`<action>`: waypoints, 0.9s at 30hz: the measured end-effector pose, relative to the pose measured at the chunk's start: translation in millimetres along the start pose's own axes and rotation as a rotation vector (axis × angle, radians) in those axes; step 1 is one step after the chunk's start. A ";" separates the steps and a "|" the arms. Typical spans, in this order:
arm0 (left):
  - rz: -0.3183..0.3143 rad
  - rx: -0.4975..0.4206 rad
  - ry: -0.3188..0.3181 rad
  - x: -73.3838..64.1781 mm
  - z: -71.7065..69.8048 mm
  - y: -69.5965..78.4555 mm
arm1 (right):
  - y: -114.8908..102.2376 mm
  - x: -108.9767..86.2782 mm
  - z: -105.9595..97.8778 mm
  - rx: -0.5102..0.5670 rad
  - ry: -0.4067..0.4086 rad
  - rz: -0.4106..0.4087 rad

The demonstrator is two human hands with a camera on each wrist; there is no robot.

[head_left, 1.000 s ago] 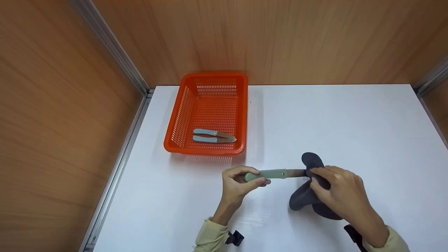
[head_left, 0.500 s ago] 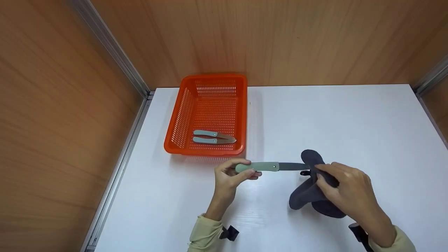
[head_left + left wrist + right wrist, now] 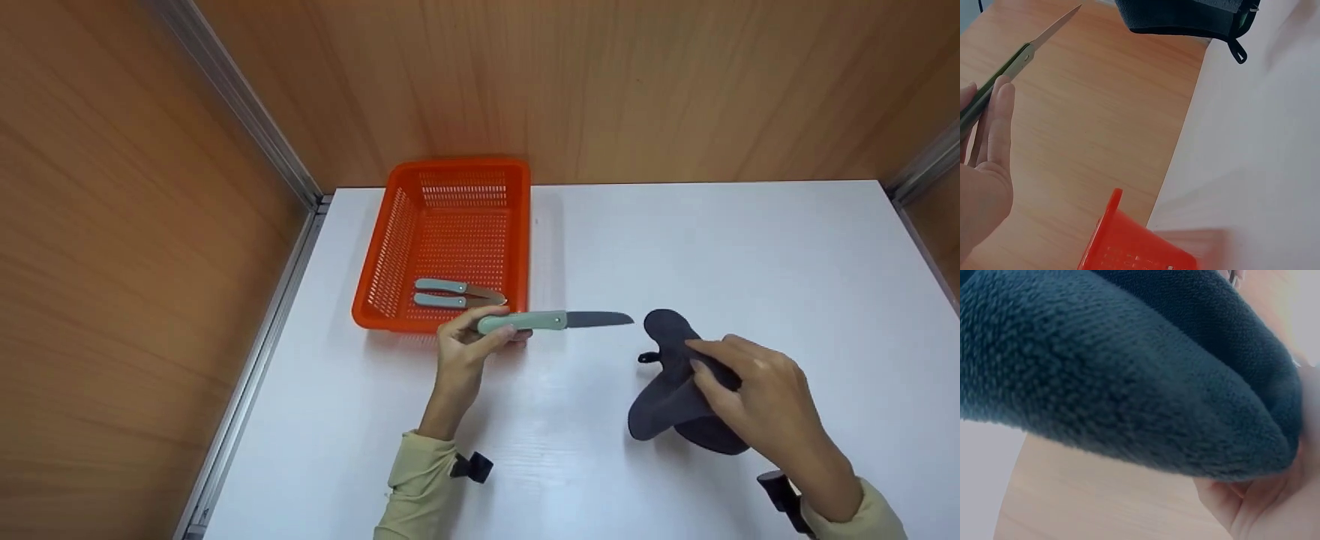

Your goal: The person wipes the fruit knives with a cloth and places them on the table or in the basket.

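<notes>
My left hand (image 3: 461, 360) grips a knife (image 3: 555, 320) by its pale green handle, the blade pointing right and near the basket's front right corner. In the left wrist view, fingers and thumb pinch that handle and the blade (image 3: 1057, 27) stands free of any cloth. To the right, my right hand (image 3: 757, 382) pinches a dark blue-grey cloth (image 3: 667, 409), bunched with its folds hanging over the table. A small black loop (image 3: 649, 358) sticks out from the cloth's left edge. Up close in the right wrist view, the fuzzy cloth (image 3: 1129, 382) hides most of the fingers.
An orange perforated basket (image 3: 365, 289) stands on the white table (image 3: 712, 247) near the back wall. Two knives (image 3: 441, 301) with pale handles lie inside it, side by side. Wooden panels (image 3: 600, 90) close off the back and left.
The knife's blade has come out of the cloth. My left hand has carried it left and up toward the basket, while the right hand with the cloth has shifted slightly right and up.
</notes>
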State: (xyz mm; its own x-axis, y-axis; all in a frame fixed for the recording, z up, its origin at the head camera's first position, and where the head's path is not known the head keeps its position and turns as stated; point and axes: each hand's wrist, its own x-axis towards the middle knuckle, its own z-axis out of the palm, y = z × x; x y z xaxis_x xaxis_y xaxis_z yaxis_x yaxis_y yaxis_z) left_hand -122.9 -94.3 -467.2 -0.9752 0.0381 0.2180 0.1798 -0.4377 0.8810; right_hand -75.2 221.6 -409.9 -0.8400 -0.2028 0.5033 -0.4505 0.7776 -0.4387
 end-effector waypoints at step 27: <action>-0.373 0.150 0.282 97.9 -68.6 25.6 | 92.5 -7.3 9.6 0.062 0.092 0.263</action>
State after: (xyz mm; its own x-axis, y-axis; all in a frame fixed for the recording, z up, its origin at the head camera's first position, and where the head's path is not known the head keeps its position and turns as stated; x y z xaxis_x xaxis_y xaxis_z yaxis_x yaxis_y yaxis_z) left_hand -222.7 -163.4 -452.1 -0.9699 -0.0858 -0.2280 -0.1922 -0.3054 0.9326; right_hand -113.7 289.2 -461.3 -0.9006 0.0579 0.4308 -0.2413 0.7578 -0.6063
